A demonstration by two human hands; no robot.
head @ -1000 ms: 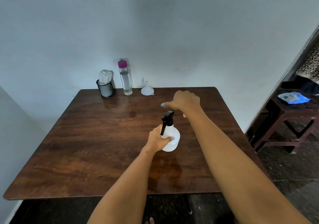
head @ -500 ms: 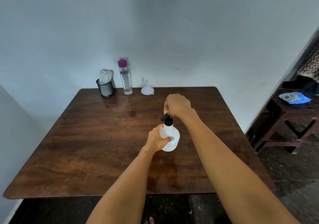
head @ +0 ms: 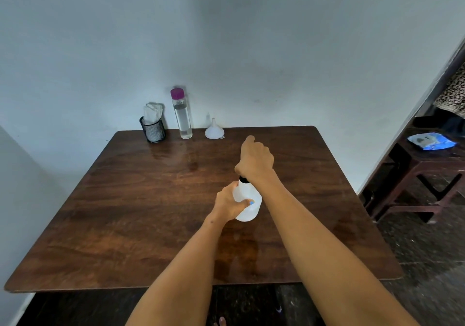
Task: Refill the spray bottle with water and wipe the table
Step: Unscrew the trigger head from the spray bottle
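Observation:
A white spray bottle (head: 247, 206) stands near the middle of the brown wooden table (head: 141, 200). My left hand (head: 229, 203) grips its round body from the left. My right hand (head: 255, 161) is curled over the black spray head (head: 243, 180), hiding most of it. At the table's far edge stand a clear water bottle with a purple cap (head: 181, 114), a white funnel (head: 214, 130) set upside down, and a black mesh cup (head: 153, 130) with a white cloth (head: 152, 113) in it.
The table stands against a pale wall, with another wall close on its left. To the right, a dark wooden stool (head: 425, 174) carries a blue packet (head: 431, 141). The floor is dark.
My right hand came down from above the bottle and closed over the black spray head, then turned on it. My left hand stayed on the bottle's body.

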